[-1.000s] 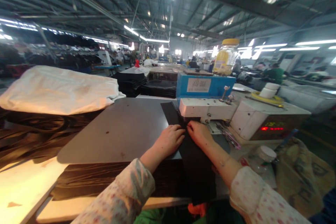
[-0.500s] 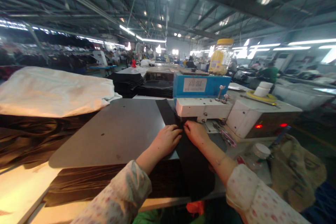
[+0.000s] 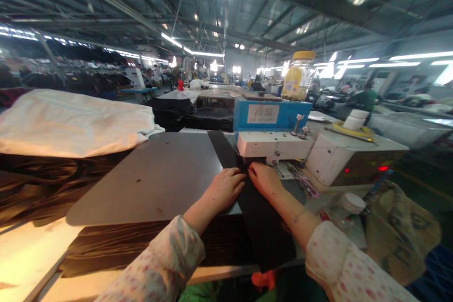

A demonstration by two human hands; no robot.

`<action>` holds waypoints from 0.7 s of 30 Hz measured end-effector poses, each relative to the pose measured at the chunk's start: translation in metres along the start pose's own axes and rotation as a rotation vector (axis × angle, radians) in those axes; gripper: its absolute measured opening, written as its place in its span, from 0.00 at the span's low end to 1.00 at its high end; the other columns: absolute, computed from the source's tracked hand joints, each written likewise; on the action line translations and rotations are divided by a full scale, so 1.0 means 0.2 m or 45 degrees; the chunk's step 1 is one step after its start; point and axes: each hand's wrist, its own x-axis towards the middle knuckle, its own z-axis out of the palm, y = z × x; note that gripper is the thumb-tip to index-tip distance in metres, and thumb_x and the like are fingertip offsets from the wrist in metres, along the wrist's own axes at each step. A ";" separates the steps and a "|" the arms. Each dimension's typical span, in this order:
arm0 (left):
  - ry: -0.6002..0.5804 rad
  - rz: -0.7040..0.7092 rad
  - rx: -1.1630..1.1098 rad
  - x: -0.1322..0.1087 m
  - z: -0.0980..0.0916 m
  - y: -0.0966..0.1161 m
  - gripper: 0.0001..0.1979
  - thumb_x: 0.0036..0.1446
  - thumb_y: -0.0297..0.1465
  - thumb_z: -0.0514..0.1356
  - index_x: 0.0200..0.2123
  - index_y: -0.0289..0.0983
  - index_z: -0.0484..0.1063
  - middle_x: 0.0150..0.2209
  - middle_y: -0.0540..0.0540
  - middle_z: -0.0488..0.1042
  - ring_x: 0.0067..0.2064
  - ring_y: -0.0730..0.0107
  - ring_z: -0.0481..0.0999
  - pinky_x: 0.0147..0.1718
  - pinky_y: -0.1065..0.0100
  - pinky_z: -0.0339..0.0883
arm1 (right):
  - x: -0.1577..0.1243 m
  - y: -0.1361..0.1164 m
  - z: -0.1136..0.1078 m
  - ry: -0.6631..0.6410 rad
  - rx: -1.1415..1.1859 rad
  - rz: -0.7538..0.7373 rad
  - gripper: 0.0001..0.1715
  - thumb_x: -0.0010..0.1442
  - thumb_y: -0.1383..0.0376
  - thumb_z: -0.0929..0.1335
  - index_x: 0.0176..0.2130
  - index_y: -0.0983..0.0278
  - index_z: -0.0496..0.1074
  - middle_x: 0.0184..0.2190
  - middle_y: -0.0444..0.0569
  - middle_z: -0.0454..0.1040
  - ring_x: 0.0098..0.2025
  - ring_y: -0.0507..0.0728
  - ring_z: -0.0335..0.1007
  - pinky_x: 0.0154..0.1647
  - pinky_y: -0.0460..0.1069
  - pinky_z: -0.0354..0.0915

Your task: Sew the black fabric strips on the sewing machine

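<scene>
A long strip of black fabric (image 3: 264, 222) runs from the near table edge, under both hands, to the far side of the grey metal plate (image 3: 152, 179). My left hand (image 3: 229, 184) presses the strip's left edge with its fingers bent together. Close beside it, my right hand (image 3: 260, 177) pinches the strip's right side. Both sets of fingertips are just in front of the white head of a sewing machine (image 3: 272, 145). The machine's working point is hidden behind the hands and the head.
Dark fabric pieces (image 3: 148, 250) are stacked below the plate. A white cloth (image 3: 71, 122) covers another pile at left. Pink-handled scissors (image 3: 307, 185) lie right of the machine head. A clear jar (image 3: 348, 210) and a brown sack (image 3: 399, 231) are further right.
The strip's far end has shifted slightly left and farther away, and its near end has swung a little to the right. My hands stay in nearly the same place.
</scene>
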 end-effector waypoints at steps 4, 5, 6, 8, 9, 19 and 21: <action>-0.017 -0.006 0.005 0.00 -0.01 0.01 0.15 0.59 0.32 0.48 0.46 0.36 0.68 0.47 0.43 0.67 0.47 0.63 0.65 0.47 0.63 0.60 | 0.00 0.00 0.00 -0.001 -0.010 -0.002 0.11 0.58 0.65 0.59 0.33 0.63 0.68 0.32 0.48 0.75 0.33 0.53 0.70 0.30 0.46 0.56; -0.020 -0.007 0.005 0.00 -0.01 0.01 0.15 0.59 0.32 0.48 0.46 0.36 0.68 0.47 0.42 0.67 0.47 0.63 0.66 0.48 0.63 0.60 | 0.00 0.00 0.00 -0.004 -0.013 0.000 0.11 0.58 0.65 0.59 0.34 0.63 0.68 0.32 0.48 0.75 0.34 0.53 0.70 0.30 0.46 0.56; -0.022 -0.008 0.004 0.00 -0.01 0.01 0.15 0.59 0.32 0.48 0.46 0.36 0.67 0.47 0.42 0.67 0.47 0.63 0.66 0.48 0.63 0.60 | 0.00 0.00 0.00 -0.008 -0.015 0.002 0.11 0.58 0.65 0.59 0.34 0.63 0.68 0.33 0.48 0.75 0.34 0.53 0.70 0.30 0.46 0.56; -0.025 -0.009 0.008 0.00 -0.02 0.02 0.15 0.58 0.32 0.49 0.47 0.36 0.67 0.47 0.42 0.67 0.47 0.63 0.66 0.48 0.63 0.60 | 0.00 0.00 -0.01 -0.010 -0.015 0.008 0.11 0.58 0.65 0.59 0.34 0.63 0.68 0.33 0.48 0.75 0.34 0.53 0.70 0.30 0.46 0.56; -0.025 -0.008 0.013 0.00 -0.02 0.02 0.15 0.58 0.32 0.49 0.46 0.36 0.68 0.47 0.42 0.67 0.47 0.63 0.66 0.48 0.63 0.60 | 0.00 -0.01 -0.01 -0.011 -0.015 0.009 0.11 0.58 0.65 0.59 0.34 0.63 0.68 0.33 0.48 0.75 0.34 0.53 0.70 0.31 0.46 0.56; -0.010 0.014 0.030 0.00 0.00 0.00 0.15 0.58 0.32 0.49 0.47 0.36 0.68 0.47 0.42 0.67 0.46 0.64 0.66 0.48 0.63 0.60 | 0.00 0.00 0.00 -0.011 -0.041 0.004 0.11 0.58 0.64 0.59 0.33 0.63 0.68 0.31 0.48 0.75 0.33 0.54 0.70 0.29 0.46 0.55; -0.009 0.006 0.027 0.00 0.00 0.00 0.15 0.58 0.32 0.49 0.47 0.36 0.68 0.47 0.42 0.67 0.47 0.64 0.66 0.48 0.63 0.61 | 0.00 0.00 0.00 -0.002 -0.038 0.000 0.11 0.58 0.64 0.59 0.32 0.63 0.68 0.31 0.47 0.75 0.32 0.54 0.70 0.29 0.46 0.55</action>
